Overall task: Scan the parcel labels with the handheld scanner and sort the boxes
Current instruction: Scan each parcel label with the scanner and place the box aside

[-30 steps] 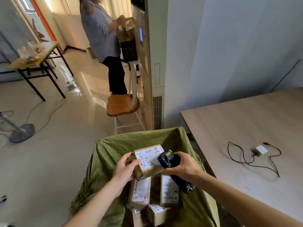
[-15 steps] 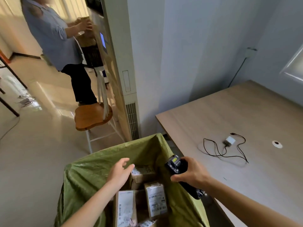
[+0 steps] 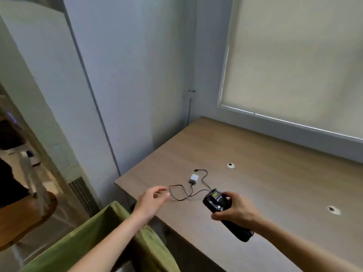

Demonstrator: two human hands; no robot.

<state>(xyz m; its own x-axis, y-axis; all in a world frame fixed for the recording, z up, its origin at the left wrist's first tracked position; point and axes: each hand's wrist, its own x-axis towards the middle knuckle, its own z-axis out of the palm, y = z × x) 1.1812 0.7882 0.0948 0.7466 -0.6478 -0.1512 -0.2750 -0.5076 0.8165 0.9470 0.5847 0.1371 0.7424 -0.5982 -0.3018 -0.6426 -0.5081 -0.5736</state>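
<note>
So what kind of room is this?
Probably an office or workroom: a plain wooden desk with cable holes, a roller blind over the window, and a green sack beside the desk.

A wooden table [image 3: 275, 173] stands in the corner, against the wall [image 3: 127, 75] and below a window covered by a cream roller blind [image 3: 294, 55]. A small white adapter [image 3: 194, 177] lies on the table with a thin black cable [image 3: 181, 193] looping beside it. Two round grommet holes [image 3: 231, 165] are set in the tabletop, well apart. A green fabric bin [image 3: 110, 232] stands just beside the table's near corner. A white floor-standing unit [image 3: 64, 154] with a vent grille stands to the left. A wooden chair seat [image 3: 25, 218] is at the left edge.
</note>
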